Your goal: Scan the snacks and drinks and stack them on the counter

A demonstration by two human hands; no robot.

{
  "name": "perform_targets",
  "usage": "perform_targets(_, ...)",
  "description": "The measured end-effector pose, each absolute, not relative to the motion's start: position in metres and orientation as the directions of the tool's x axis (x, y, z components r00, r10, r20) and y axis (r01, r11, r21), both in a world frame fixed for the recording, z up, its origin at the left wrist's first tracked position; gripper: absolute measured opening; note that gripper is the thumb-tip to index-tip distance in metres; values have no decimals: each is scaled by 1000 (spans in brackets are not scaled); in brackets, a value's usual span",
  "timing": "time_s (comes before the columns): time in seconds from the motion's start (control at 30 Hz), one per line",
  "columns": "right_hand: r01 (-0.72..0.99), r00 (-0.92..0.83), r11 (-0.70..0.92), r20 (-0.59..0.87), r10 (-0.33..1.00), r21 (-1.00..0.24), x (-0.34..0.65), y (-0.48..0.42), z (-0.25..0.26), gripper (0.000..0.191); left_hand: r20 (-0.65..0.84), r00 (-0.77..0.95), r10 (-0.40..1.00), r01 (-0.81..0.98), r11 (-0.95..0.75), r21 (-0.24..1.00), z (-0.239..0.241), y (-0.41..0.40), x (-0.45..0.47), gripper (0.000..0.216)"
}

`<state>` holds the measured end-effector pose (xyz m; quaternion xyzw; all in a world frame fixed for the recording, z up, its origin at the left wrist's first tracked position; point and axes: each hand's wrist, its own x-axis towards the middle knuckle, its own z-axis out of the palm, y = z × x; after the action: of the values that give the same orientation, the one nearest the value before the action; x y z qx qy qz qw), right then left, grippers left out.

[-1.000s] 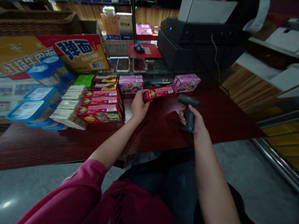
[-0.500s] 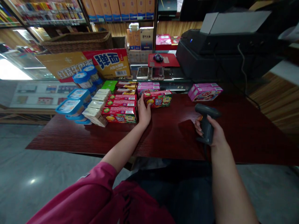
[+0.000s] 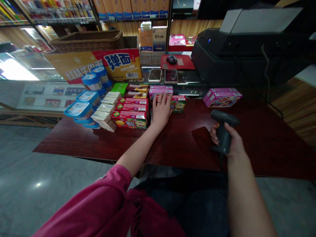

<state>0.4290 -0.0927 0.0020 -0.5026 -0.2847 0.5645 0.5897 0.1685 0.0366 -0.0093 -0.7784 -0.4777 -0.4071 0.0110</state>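
My left hand [image 3: 161, 110] lies palm down, fingers stretched out, on a red snack box [image 3: 178, 103] that rests on the dark red wooden table [image 3: 187, 148]. That box sits just right of a stack of similar red boxes [image 3: 130, 113], in front of pink boxes [image 3: 160, 89]. My right hand [image 3: 228, 140] is wrapped round the grip of a black handheld barcode scanner [image 3: 223, 126], held just above the table at the right. A lone pink box [image 3: 222, 97] lies beyond the scanner.
Blue-lidded tubs [image 3: 82, 105] and cream-coloured packs [image 3: 106, 110] are piled at the table's left. Behind stand a large noodle carton [image 3: 98, 65], a wicker basket [image 3: 86, 39], two phones [image 3: 163, 75] on a glass counter, a mouse [image 3: 171, 59] on a red pad and a black till printer [image 3: 247, 42].
My left hand carried the red box from near the lone pink box to the left, set it down by the stacks, and now lies flat on it. The scanner hand barely moved.
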Motion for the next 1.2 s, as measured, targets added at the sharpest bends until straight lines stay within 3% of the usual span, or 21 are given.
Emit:
perform_targets(0.17, -370, 211, -156, -246, 946, -916, 430, -93, 2, 30, 619, 288, 731, 781, -553, 290, 1, 31, 166, 45)
perform_targets(0.3, -331, 202, -148, -223, 954, -932, 429, -93, 3, 32, 593, 488, 641, 730, -672, 125, 8, -9, 148, 51)
perform_targets(0.4, -302, 191, -114, -177, 966, -946, 427, -94, 5, 36, 593, 560, 579, 678, -732, 74, 7, -49, 120, 50)
perform_targets(0.73, -216, 195, -90, -134, 972, -972, 425, -97, 6, 36, 552, 506, 663, 785, -619, 24, 12, -124, -14, 52)
perform_targets(0.93, -166, 221, -55, -92, 971, -985, 418, -102, 5, 51, 529, 472, 705, 810, -584, 55, 13, -125, -58, 55)
perform_targets(1.2, -263, 44, -90, -105, 993, -961, 335, -108, 1, 41, 539, 463, 704, 764, -625, 160, 8, -100, -59, 57)
